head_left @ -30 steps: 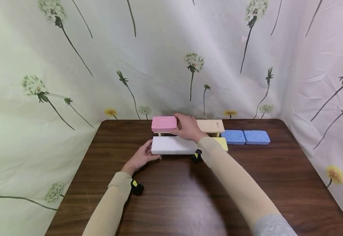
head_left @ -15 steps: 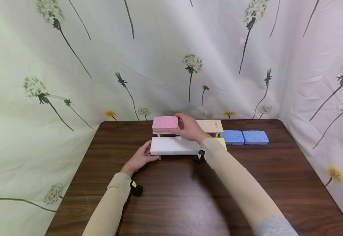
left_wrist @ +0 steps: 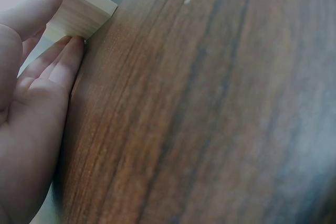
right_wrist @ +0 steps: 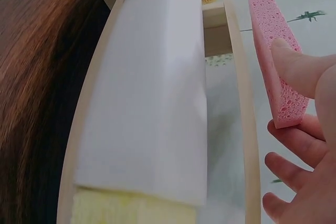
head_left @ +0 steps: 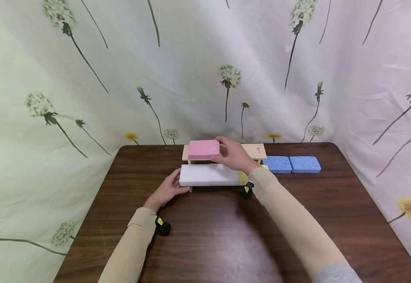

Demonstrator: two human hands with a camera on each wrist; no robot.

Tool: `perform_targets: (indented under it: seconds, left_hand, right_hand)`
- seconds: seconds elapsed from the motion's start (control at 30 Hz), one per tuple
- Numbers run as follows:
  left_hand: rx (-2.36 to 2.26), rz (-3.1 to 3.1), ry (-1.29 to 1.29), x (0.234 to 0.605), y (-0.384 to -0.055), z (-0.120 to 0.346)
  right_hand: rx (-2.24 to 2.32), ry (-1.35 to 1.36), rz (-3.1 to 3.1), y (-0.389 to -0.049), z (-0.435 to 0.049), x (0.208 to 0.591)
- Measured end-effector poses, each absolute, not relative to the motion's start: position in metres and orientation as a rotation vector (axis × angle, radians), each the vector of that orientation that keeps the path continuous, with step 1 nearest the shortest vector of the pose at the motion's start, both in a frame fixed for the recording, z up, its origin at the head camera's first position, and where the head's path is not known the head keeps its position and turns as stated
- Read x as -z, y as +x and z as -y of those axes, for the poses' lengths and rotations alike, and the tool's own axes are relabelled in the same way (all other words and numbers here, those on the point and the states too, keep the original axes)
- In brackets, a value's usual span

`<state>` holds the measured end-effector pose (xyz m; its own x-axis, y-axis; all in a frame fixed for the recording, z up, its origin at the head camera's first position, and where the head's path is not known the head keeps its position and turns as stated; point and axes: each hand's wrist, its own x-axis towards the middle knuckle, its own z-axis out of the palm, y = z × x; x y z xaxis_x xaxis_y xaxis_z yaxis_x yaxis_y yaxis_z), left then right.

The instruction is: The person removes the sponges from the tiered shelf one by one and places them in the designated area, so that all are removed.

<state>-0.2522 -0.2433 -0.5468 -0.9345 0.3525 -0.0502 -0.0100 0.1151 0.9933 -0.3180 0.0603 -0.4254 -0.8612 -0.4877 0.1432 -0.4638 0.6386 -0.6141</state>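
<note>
1. Slanting in from the lower right in the head view with the right forearm, and pinching the right end of the pink sponge (head_left: 204, 149) with the right hand (head_left: 235, 156).
2. Resting the left hand (head_left: 168, 190) at the left end of the front wooden stand (head_left: 191, 189), with the thumb on the near side; being unable to tell whether gripping or merely touching.
3. Counting two stands, including the rear wooden stand (head_left: 255, 151), one pink sponge, two blue sponges (head_left: 277, 164) side by side on the brown table (head_left: 198, 247), and one yellow sponge (head_left: 243, 179), partly hidden by the right arm, next to the white slab (head_left: 205, 175) on the front stand.
4. Holding the pink sponge at the rear stand, just left of the right hand, farther back and farther right than the left hand.
5. Touching one wooden leg (left_wrist: 79, 17) in the left wrist view with the left fingertips, low beside the table surface.
6. Pressing the right thumb on the pink sponge in the right wrist view, with one finger beneath its end and two fingers lying clear; showing a pale gap between sponge and nearest wooden edge.
</note>
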Motion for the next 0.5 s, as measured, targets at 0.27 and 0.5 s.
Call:
perform_targets:
  seconds: [0.27,0.5]
  left_hand:
    - [-1.881,-2.128,0.321,0.549,-0.253,0.243]
    - [-1.883,-2.143,0.328,0.549,-0.253,0.243]
  right_hand:
    - [1.05,-0.807,-2.81,-0.313,-0.078,0.424]
    - [1.079,-0.802,-2.824,-0.309,-0.094,0.42]
